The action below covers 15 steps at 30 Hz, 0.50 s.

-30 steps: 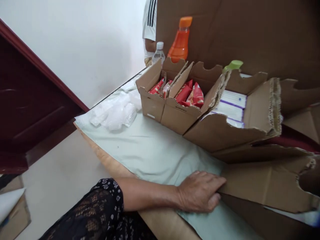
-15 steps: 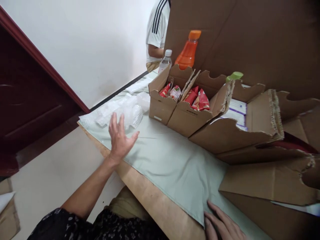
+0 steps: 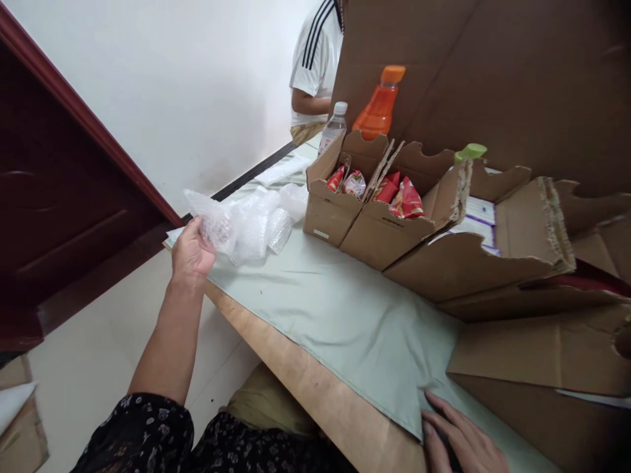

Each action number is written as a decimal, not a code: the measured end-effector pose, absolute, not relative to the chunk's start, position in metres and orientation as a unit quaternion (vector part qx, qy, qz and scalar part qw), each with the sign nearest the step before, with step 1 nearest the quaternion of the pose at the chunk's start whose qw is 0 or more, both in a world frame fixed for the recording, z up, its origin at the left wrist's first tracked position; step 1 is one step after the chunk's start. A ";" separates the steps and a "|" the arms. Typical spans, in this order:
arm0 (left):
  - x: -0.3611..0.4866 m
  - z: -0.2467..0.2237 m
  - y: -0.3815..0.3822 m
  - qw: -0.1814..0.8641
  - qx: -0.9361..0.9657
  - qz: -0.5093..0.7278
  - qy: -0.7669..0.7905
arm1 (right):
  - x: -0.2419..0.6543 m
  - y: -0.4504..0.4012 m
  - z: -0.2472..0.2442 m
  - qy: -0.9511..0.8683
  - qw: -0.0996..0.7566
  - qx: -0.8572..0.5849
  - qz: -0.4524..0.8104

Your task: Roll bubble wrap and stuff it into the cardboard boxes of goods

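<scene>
One sheet of bubble wrap (image 3: pixel 215 226), crumpled, translucent, pinched in the fingers (image 3: pixel 195 225) of the left hand (image 3: pixel 191 253), mostly beyond their tips

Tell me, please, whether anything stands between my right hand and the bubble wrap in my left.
Nothing visible stands between your right hand and the bubble wrap in your left hand: only the wrinkled green cloth lies between them. The open cardboard boxes stand off to one side of that path.
</scene>
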<state>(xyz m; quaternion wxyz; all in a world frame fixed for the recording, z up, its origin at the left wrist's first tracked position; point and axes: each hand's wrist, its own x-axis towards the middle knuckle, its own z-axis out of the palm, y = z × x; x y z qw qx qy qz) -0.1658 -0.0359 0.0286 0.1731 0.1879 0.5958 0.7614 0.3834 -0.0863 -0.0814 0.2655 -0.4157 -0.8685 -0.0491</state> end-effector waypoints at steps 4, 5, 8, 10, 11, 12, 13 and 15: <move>-0.161 0.038 -0.047 0.291 0.103 0.849 0.430 | 0.375 -0.088 -0.082 -0.857 0.282 -0.425 -0.068; -0.161 0.040 -0.048 0.294 0.089 0.857 0.413 | 0.373 -0.089 -0.081 -0.856 0.283 -0.427 -0.072; -0.165 0.047 -0.051 0.302 0.088 0.865 0.391 | 0.370 -0.091 -0.077 -0.849 0.285 -0.439 -0.074; -0.169 0.053 -0.056 0.304 0.102 0.867 0.382 | 0.368 -0.091 -0.075 -0.843 0.283 -0.452 -0.073; -0.172 0.056 -0.060 0.305 0.108 0.868 0.378 | 0.367 -0.091 -0.074 -0.842 0.280 -0.454 -0.075; -0.175 0.060 -0.065 0.304 0.114 0.869 0.374 | 0.365 -0.091 -0.073 -0.843 0.279 -0.453 -0.079; -0.177 0.064 -0.070 0.304 0.121 0.870 0.370 | 0.364 -0.091 -0.072 -0.845 0.279 -0.448 -0.086; -0.183 0.071 -0.082 0.301 0.141 0.872 0.359 | 0.361 -0.091 -0.071 -0.847 0.281 -0.440 -0.101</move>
